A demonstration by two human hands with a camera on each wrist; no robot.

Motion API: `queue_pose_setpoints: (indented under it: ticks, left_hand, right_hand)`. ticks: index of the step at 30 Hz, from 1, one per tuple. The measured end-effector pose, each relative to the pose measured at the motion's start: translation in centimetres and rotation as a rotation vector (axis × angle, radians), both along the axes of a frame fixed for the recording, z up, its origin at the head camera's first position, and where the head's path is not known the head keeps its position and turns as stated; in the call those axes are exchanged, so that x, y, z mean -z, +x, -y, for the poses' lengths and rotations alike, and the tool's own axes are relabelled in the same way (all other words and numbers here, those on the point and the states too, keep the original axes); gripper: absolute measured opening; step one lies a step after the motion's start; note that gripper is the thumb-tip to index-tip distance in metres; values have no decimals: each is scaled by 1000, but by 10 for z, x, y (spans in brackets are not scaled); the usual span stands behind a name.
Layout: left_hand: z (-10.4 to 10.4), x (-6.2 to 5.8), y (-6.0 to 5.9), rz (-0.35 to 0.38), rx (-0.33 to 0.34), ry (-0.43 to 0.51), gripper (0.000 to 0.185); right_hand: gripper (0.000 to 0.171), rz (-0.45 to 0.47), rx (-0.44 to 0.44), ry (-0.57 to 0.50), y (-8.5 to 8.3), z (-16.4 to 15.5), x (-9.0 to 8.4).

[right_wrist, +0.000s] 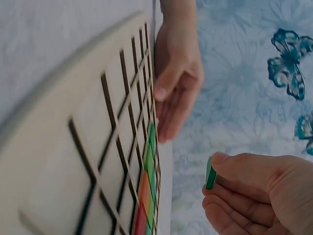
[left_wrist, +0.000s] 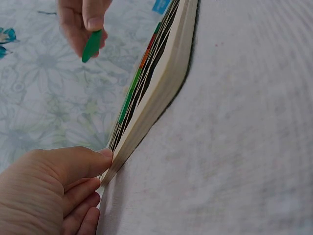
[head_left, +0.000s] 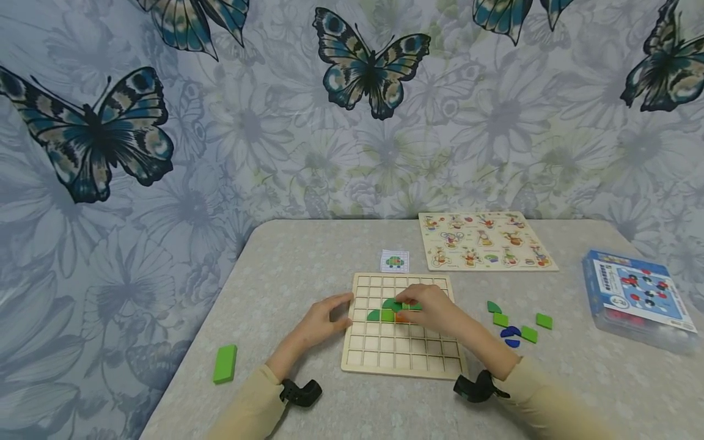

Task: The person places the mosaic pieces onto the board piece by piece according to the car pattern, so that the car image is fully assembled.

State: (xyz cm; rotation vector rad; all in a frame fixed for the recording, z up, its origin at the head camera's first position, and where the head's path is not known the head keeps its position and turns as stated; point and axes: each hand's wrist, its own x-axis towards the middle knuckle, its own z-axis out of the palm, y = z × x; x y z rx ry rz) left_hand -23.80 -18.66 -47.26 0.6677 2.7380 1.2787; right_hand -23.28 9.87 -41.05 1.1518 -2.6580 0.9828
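Observation:
A square wooden grid board (head_left: 404,357) lies in front of me. My left hand (head_left: 318,321) rests against its left edge, thumb and fingers spread apart along the rim. In the left wrist view the thumb touches the edge from above. My right hand (head_left: 431,308) is over the upper middle of the board. It pinches a small dark green piece (right_wrist: 211,174) with a curved side between thumb and fingers, held up off the grid. In the grid sit a dark green quarter-circle (head_left: 374,315), a light green square (head_left: 387,315) and an orange piece (head_left: 398,318), partly hidden by the right hand.
A small pattern card (head_left: 395,261) lies behind the board. Right of it are loose green squares (head_left: 529,334), a green quarter-circle (head_left: 494,307) and blue half-circles (head_left: 511,332). A picture puzzle (head_left: 486,241), a boxed set (head_left: 640,299) and a green block (head_left: 225,364) stand farther out.

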Motion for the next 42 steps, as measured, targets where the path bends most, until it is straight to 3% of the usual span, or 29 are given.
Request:
queue_pose_setpoints:
  ticks: [6, 15, 27, 38, 42]
  left_hand:
    - [1, -1, -1, -48, 32, 4, 57]
    - [0, -3, 1, 31, 16, 21, 57]
    - [2, -2, 1, -7, 37, 32, 57]
    - [1, -1, 1, 17, 15, 18, 56]
    - [0, -1, 1, 7, 21, 26, 56]
  right_hand:
    - [22, -15, -58, 36, 5, 28, 6]
    - [24, -79, -34, 147, 10, 43, 25]
    - [21, -177, -57, 124, 12, 48, 34]
    - [23, -194, -40, 149, 14, 48, 35]
    - [23, -114, -37, 128, 15, 45, 28]
